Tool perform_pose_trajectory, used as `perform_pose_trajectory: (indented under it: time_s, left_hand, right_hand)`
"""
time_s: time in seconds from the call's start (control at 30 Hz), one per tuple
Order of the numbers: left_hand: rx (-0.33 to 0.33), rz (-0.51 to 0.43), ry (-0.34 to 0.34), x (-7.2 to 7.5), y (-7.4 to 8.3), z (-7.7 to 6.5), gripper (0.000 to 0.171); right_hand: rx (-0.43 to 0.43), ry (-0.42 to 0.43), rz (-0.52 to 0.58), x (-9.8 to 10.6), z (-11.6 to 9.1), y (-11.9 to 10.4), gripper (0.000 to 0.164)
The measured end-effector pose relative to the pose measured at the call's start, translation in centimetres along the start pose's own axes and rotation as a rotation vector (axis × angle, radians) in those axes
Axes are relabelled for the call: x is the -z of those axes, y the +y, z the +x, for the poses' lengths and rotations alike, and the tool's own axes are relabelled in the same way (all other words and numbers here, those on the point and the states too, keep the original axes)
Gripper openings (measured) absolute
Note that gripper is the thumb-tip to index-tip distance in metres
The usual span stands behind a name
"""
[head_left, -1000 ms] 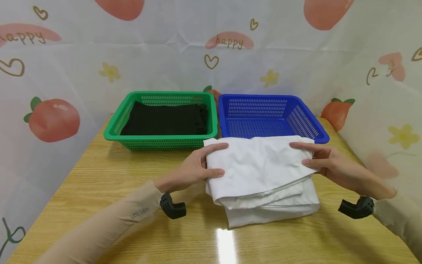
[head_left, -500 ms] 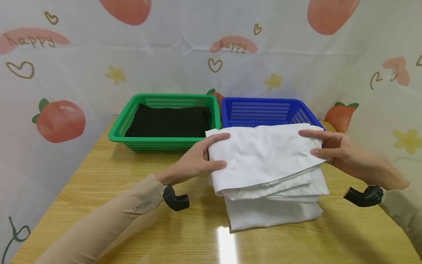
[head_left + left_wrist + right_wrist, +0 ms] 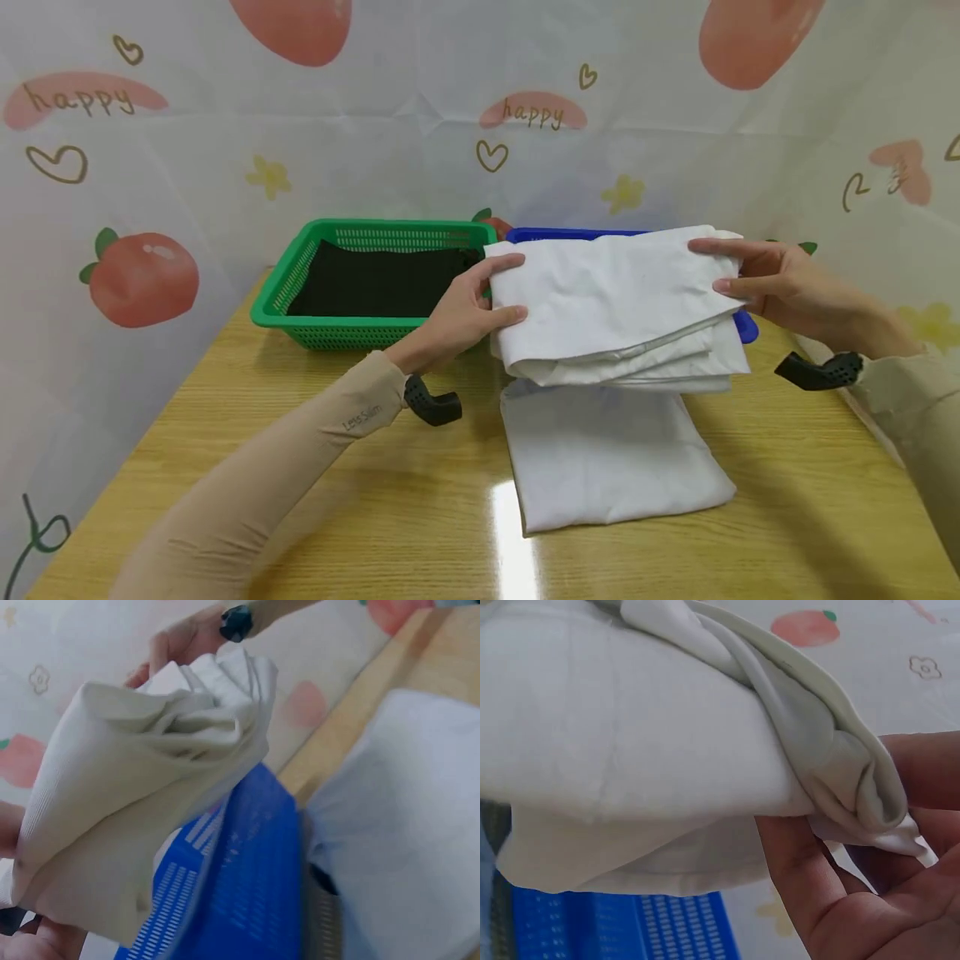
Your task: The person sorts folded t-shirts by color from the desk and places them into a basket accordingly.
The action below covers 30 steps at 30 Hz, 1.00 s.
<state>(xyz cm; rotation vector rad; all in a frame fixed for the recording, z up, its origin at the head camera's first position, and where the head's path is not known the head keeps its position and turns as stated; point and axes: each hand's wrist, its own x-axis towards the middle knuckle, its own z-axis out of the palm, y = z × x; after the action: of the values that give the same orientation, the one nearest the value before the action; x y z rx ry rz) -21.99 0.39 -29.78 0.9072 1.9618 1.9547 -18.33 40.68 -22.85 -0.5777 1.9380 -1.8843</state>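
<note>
In the head view my left hand [image 3: 459,318] pinches the left end of a folded white cloth [image 3: 607,300], thumb on its near face. The right hand [image 3: 798,287] grips the opposite end the same way. This layered bundle is lifted above the table and overlaps the blue basket [image 3: 746,327], hiding most of it. Loose folds of the cloth [image 3: 142,787] stand over the basket's slotted wall in the left wrist view. From the right wrist, the right fingers [image 3: 802,877] show tucked under the rolled edge. Another folded white cloth [image 3: 615,462] lies flat on the table below.
A green basket [image 3: 352,322] stands to the left of the blue one, with a folded black cloth [image 3: 375,283] inside. Both are at the back of the wooden table [image 3: 300,500], against a printed curtain [image 3: 405,167].
Both hands have raised the folded white cloth and carried it away from me, toward the blue basket. More of the second white cloth beneath it has come into view.
</note>
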Motion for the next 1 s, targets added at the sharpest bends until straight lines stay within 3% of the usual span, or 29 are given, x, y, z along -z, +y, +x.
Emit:
perform_pose_trajectory:
  time_s: [0.23,0.47,0.6,0.7,0.87,1.0]
  left_hand:
    - [-0.014,-0.038,0.040,0.4,-0.1,4.2,0.064]
    - [0.053,-0.041,0.066,0.8,-1.4,7.1,0.068]
    - [0.117,0.093,0.103,0.4,-2.6,8.0,0.069]
    - [0.159,0.229,0.097,-0.3,-3.1,8.6,0.070]
    - [0.206,0.433,0.019,-1.1,-3.4,9.3,0.074]
    - [0.238,0.510,-0.035,-1.5,-3.5,9.9,0.079]
  right_hand:
    - [0.032,0.123,0.008,2.0,2.2,-0.6,0.055]
    - [0.059,0.265,0.185,3.7,4.4,0.7,0.055]
    - [0.062,0.295,0.132,4.5,5.5,2.3,0.053]
    - [-0.002,0.316,0.031,5.0,5.7,3.6,0.052]
    - [-0.151,0.375,-0.161,5.5,5.8,4.8,0.055]
    - [-0.201,0.340,-0.230,5.8,6.1,5.2,0.058]
